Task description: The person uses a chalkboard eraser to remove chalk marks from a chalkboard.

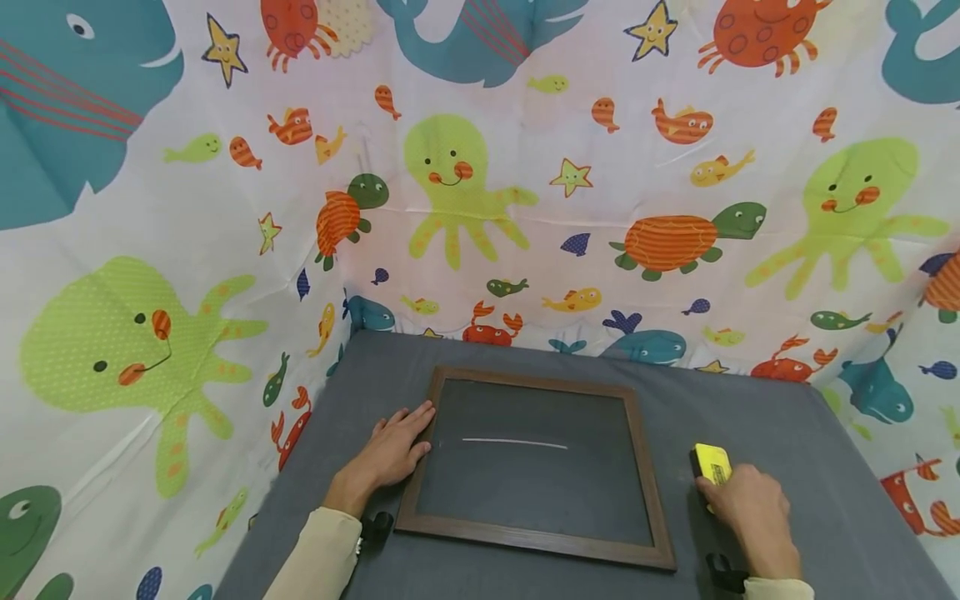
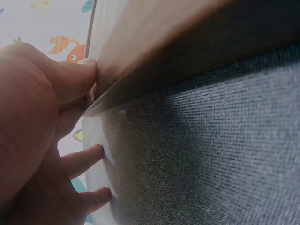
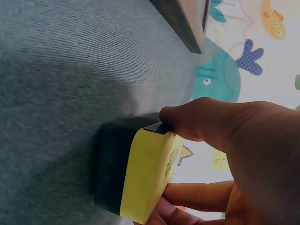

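Note:
A chalkboard (image 1: 532, 492) in a brown wooden frame (image 1: 536, 542) lies on the grey cloth, with one thin white line (image 1: 514, 442) drawn across it. At the frame's left side, my left hand (image 1: 390, 450) touches the edge with extended fingers. The left wrist view shows the thumb (image 2: 77, 77) against the wood and two fingertips down on the cloth. To the right of the board, my right hand (image 1: 750, 504) grips a yellow and black board eraser (image 1: 711, 465) between thumb and fingers. Its black side (image 3: 112, 164) faces the cloth in the right wrist view.
Grey cloth (image 1: 810, 450) covers the table under the board. White curtain (image 1: 495, 292) printed with sea animals stands behind the table and along both sides. Black straps (image 1: 375, 527) sit at the wrists.

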Demonstrator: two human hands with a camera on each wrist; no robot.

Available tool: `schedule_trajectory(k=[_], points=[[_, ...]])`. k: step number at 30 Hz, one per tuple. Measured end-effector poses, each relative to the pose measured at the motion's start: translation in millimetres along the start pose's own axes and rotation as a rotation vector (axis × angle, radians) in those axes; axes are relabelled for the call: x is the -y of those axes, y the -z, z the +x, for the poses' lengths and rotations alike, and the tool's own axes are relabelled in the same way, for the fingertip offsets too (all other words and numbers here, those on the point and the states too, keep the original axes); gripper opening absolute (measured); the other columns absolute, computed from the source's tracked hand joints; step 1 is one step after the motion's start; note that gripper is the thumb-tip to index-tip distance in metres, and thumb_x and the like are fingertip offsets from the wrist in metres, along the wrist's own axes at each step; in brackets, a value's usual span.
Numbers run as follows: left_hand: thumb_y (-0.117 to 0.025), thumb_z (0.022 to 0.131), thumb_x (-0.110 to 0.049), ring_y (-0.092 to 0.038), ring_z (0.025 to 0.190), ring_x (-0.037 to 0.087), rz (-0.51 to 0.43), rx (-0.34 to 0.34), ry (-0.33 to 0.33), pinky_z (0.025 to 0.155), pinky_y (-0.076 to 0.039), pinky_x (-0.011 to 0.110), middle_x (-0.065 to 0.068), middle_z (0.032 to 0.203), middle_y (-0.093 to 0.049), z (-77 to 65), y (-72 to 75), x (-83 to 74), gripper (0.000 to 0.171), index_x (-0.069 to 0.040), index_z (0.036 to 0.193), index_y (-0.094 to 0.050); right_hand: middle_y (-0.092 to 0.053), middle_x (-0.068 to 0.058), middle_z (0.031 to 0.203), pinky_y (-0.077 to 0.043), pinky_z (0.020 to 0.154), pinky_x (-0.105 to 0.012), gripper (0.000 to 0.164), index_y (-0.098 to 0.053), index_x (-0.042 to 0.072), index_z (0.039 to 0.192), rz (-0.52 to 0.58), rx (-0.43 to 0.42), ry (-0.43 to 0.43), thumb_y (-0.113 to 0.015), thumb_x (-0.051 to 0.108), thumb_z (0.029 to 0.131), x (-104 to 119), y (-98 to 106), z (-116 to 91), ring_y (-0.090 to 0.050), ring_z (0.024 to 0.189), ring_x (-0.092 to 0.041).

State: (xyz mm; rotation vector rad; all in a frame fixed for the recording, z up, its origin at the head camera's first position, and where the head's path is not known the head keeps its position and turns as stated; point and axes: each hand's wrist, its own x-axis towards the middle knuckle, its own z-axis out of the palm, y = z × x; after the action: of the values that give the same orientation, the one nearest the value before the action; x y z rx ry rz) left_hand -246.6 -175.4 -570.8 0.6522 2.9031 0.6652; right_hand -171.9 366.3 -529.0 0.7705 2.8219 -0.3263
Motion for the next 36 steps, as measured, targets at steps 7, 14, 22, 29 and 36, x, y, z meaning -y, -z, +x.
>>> schedule_trajectory(k=[7,14,22,29,36], points=[[-0.057,0.104,-0.029,-0.025,0.151,0.043,-0.020,0.012,0.014,0.114,-0.018,0.072,-0.001,0.167,-0.024,0.4,0.9,-0.2,0.062,-0.016,0.159,-0.032,-0.055,-0.020,0.075,-0.044,0.055,-0.040,0.071,-0.058,-0.015,0.093,0.041,-0.074,0.066,-0.069,0.055,0.086,8,26,-8,-0.053,0.069,-0.032],[-0.057,0.103,-0.028,-0.025,0.150,0.044,-0.025,0.001,0.016,0.114,-0.019,0.073,0.001,0.167,-0.025,-0.5,2.3,0.1,0.062,-0.015,0.159,-0.033,-0.055,-0.019,0.076,-0.042,0.056,-0.040,0.072,-0.059,-0.010,0.094,0.076,-0.112,0.123,-0.063,0.062,0.086,32,51,-18,-0.053,0.070,-0.032],[-0.057,0.103,-0.028,-0.025,0.150,0.044,-0.022,0.008,0.014,0.113,-0.018,0.073,0.000,0.167,-0.024,-0.9,0.0,0.0,0.062,-0.015,0.159,-0.033,-0.058,-0.015,0.071,-0.041,0.052,-0.037,0.063,-0.061,-0.004,0.085,0.103,-0.147,0.228,-0.063,0.059,0.086,66,49,-30,-0.055,0.064,-0.029],[-0.057,0.104,-0.029,-0.025,0.150,0.045,-0.022,0.004,0.013,0.113,-0.019,0.073,0.000,0.167,-0.025,-0.4,0.2,0.6,0.062,-0.016,0.159,-0.033,-0.059,-0.015,0.075,-0.043,0.054,-0.037,0.065,-0.063,-0.005,0.089,0.113,-0.106,0.260,-0.067,0.059,0.084,102,29,-31,-0.055,0.067,-0.028],[-0.058,0.103,-0.028,-0.026,0.149,0.045,-0.022,-0.006,0.013,0.113,-0.019,0.073,0.001,0.166,-0.026,-0.3,1.0,1.0,0.062,-0.015,0.159,-0.034,-0.059,-0.014,0.076,-0.045,0.054,-0.037,0.066,-0.061,-0.007,0.095,0.099,-0.064,0.312,-0.067,0.058,0.084,129,6,-30,-0.055,0.067,-0.027]])
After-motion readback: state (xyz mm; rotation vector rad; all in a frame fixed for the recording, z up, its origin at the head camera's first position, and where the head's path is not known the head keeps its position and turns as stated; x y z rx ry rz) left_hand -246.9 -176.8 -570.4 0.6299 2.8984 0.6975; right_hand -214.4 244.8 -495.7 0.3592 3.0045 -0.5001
